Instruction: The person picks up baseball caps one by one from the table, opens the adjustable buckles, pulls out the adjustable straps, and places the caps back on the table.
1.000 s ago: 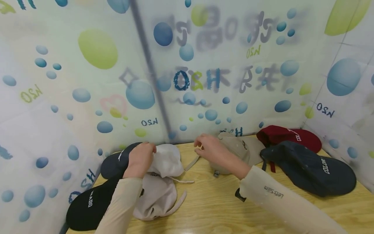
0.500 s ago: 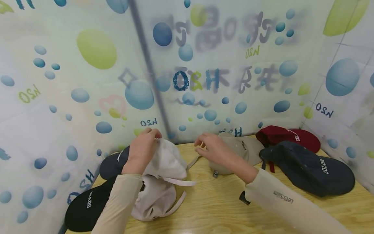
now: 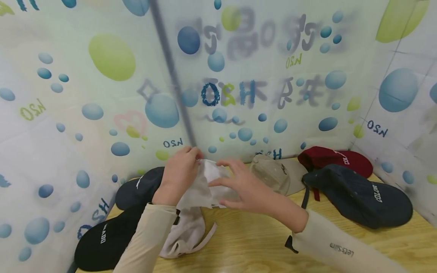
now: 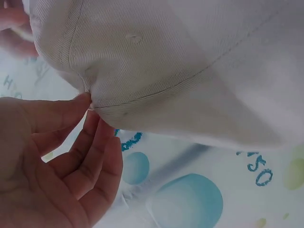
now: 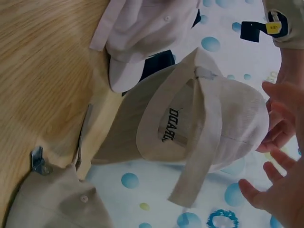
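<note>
Shifted right, the white cap (image 3: pixel 199 191) hung, crown (image 5: pixel 242 114) pinched by the left hand (image 3: pixel 180 172), apparently keeping its strap (image 5: pixel 202 152) clear; the right hand (image 3: pixel 244 185) spread fingers (image 3: pixel 223 182) alongside.

Bubble-printed pale sheeting (image 3: pixel 235 68) encloses a wood-grain tabletop (image 3: pixel 246 242)

Wood-grain table (image 3: pixel 249 242), six caps resting on it.
Head view, left: navy cap (image 3: pixel 141 189) toward the back, black cap (image 3: pixel 100 244) nearer the front, pale pinkish cap (image 3: pixel 186 235) beside it, strap trailing on the wood; whether these overlap is hard to tell, view partly blocked. Right: beige cap (image 3: pixel 293 176) near the back edge, red cap (image 3: pixel 336 163) next to it, dark blue cap (image 3: pixel 362 201) marked COLOR in front.
</note>
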The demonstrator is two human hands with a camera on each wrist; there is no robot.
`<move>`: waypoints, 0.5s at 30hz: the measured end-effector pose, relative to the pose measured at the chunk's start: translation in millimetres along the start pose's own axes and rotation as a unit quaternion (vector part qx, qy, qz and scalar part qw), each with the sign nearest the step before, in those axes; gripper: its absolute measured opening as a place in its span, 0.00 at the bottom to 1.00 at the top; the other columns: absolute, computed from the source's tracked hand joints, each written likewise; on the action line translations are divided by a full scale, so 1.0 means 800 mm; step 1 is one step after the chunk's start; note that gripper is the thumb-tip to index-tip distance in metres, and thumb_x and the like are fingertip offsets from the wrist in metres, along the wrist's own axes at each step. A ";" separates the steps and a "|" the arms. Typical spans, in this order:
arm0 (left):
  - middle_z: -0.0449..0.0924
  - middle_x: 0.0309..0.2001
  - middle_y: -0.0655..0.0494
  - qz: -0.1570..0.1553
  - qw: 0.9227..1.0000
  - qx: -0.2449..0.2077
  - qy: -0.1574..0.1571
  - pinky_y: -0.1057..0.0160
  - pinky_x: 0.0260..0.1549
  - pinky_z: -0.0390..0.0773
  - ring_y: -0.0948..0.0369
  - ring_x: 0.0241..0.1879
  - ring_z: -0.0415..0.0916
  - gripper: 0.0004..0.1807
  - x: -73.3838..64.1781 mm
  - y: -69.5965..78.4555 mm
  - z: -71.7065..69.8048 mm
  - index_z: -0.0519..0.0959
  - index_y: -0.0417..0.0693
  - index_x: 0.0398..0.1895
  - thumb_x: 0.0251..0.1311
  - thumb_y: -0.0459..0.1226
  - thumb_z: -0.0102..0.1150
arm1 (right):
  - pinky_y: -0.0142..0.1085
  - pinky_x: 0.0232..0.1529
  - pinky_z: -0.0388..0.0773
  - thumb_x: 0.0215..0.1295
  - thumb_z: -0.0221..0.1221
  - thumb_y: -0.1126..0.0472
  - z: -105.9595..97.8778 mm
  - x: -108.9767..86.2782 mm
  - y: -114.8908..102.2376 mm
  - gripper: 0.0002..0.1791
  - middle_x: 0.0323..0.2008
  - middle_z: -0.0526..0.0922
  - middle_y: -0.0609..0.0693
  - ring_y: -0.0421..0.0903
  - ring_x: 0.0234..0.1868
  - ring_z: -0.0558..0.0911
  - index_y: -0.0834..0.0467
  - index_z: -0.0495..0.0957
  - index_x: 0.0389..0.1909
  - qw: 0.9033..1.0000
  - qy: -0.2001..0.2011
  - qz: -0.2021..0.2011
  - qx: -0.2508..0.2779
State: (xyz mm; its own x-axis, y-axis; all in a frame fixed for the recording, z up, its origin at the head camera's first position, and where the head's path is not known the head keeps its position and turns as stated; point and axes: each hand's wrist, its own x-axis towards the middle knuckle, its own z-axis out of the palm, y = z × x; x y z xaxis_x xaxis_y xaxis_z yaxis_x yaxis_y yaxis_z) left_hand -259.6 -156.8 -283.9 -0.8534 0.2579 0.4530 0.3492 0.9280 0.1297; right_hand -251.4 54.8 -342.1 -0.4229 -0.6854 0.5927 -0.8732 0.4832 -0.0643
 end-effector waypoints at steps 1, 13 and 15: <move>0.80 0.40 0.50 0.001 1.000 -0.001 -0.005 0.54 0.39 0.82 0.52 0.39 0.80 0.03 0.000 0.003 0.000 0.81 0.48 0.40 0.66 0.33 0.61 | 0.51 0.64 0.72 0.56 0.72 0.47 0.000 -0.003 -0.001 0.25 0.70 0.65 0.58 0.54 0.69 0.65 0.41 0.81 0.56 1.000 -0.007 -0.013 -0.025; 0.79 0.39 0.50 0.022 1.000 -0.016 -0.013 0.58 0.36 0.82 0.54 0.37 0.79 0.02 -0.002 0.021 0.009 0.79 0.48 0.40 0.67 0.34 0.61 | 0.42 0.59 0.77 0.50 0.75 0.58 0.006 -0.019 0.007 0.13 0.63 0.74 0.57 0.55 0.61 0.73 0.46 0.81 0.33 0.981 0.029 -0.044 -0.186; 0.79 0.39 0.50 0.023 0.999 -0.020 -0.016 0.58 0.37 0.82 0.53 0.37 0.79 0.02 -0.001 0.021 0.012 0.79 0.48 0.40 0.67 0.34 0.61 | 0.41 0.58 0.77 0.50 0.76 0.56 0.005 -0.020 0.009 0.13 0.61 0.75 0.57 0.54 0.59 0.75 0.45 0.81 0.33 0.979 0.025 -0.043 -0.197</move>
State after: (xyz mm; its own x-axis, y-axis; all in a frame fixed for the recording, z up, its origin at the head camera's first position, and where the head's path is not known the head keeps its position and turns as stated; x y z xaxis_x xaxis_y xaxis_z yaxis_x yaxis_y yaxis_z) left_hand -256.9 -139.0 -290.1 -0.8484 0.3087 0.4300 0.4026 0.9037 0.1457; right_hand -251.9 67.3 -355.2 -0.3314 -0.7100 0.6213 -0.7390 0.6048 0.2969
